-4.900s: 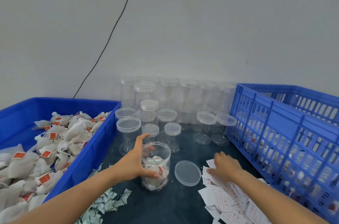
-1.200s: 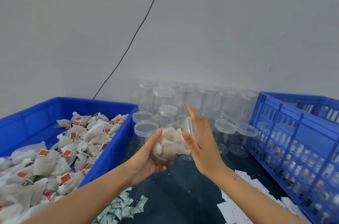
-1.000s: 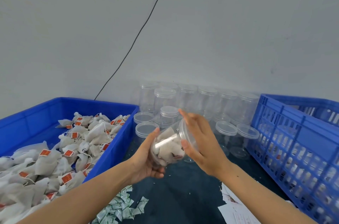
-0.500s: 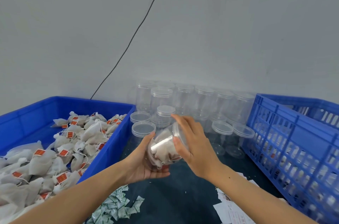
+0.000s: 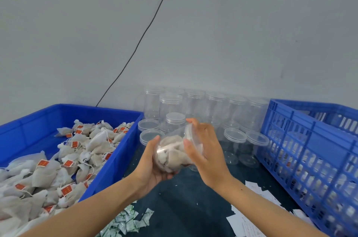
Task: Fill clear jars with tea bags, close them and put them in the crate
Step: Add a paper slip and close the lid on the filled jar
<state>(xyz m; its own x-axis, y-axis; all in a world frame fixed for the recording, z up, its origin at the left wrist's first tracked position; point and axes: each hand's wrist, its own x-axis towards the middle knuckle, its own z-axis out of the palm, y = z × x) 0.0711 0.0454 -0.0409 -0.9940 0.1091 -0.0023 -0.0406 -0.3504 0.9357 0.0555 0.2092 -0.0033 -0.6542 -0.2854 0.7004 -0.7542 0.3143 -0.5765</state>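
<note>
Clear plastic jar packed with white tea bags is held tilted on its side above a dark tabletop, the left hand cupping its base with curled fingers while the right hand wraps over the clear round lid at its mouth. A solid blue plastic bin to the left holds loose white tea bags with red tags. Rows of empty clear lidded jars stand against the grey wall behind, and a blue slatted plastic crate sits at right, filled jars dimly visible through its slats. White paper slips and small green-printed sachets lie on the near tabletop.
</note>
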